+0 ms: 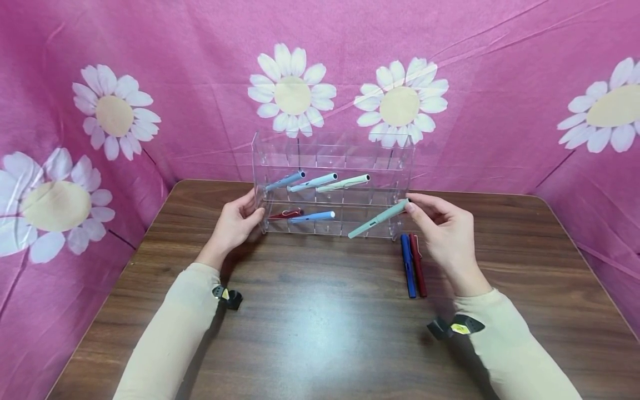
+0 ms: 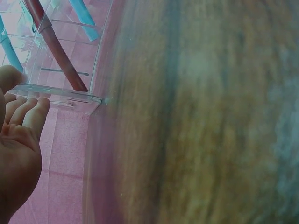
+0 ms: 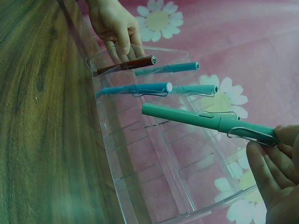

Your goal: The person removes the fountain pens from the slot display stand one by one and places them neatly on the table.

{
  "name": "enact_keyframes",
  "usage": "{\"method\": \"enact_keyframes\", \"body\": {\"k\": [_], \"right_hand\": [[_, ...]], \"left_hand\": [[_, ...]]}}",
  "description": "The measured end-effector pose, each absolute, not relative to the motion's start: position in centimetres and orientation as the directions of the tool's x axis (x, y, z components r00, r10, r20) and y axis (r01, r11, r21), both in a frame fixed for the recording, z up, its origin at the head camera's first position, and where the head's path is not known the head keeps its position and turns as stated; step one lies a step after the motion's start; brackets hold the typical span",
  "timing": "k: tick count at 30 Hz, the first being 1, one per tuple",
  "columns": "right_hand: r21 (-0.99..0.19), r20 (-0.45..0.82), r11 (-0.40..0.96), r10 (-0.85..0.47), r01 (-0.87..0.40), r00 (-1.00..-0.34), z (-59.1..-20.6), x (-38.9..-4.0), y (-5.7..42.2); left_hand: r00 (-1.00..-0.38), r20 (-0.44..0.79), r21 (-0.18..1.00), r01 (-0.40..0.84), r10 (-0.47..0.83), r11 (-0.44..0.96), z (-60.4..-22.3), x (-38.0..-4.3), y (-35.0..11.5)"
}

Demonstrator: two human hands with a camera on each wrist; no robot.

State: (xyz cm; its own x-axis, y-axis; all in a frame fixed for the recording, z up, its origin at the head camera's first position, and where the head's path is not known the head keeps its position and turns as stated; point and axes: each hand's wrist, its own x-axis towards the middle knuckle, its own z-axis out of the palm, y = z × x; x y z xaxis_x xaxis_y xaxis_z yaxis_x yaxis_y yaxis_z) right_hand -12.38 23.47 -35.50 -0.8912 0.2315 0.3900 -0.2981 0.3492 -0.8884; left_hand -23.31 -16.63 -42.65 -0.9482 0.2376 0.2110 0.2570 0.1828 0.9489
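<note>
Pink cloth (image 1: 210,72) is hanging behind the table (image 1: 320,333); the left hand (image 1: 234,225) is gripping the rack (image 1: 340,205) at its side, the right hand (image 1: 447,233) is pinching the green pen (image 1: 378,219) by its cap end, slanting it down-left before the rack

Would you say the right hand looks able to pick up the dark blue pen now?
Probably not yet: the right hand pinches the green pen, although the dark blue pen lies close by, uncovered.
</note>
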Motion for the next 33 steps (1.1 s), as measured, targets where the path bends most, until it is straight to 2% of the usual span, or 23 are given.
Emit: {"method": "enact_keyframes", "body": {"k": [18,26,33], "right_hand": [[-0.900,0.367,0.346,0.276,-0.264,-0.888,-35.2,-11.9,25.1],[-0.927,0.336,0.270,0.292,-0.260,-0.895,-35.5,-11.9,26.0],[-0.921,0.320,0.324,0.305,-0.219,-0.897,-35.7,-11.9,26.8]], "left_hand": [[-0.943,0.220,0.948,0.267,0.251,0.172,-42.4,-23.0,-16.5],[-0.943,0.219,0.949,0.266,0.251,0.170,-42.4,-23.1,-16.5],[-0.943,0.221,0.950,0.265,0.247,0.164,-42.4,-23.0,-16.5]]}}
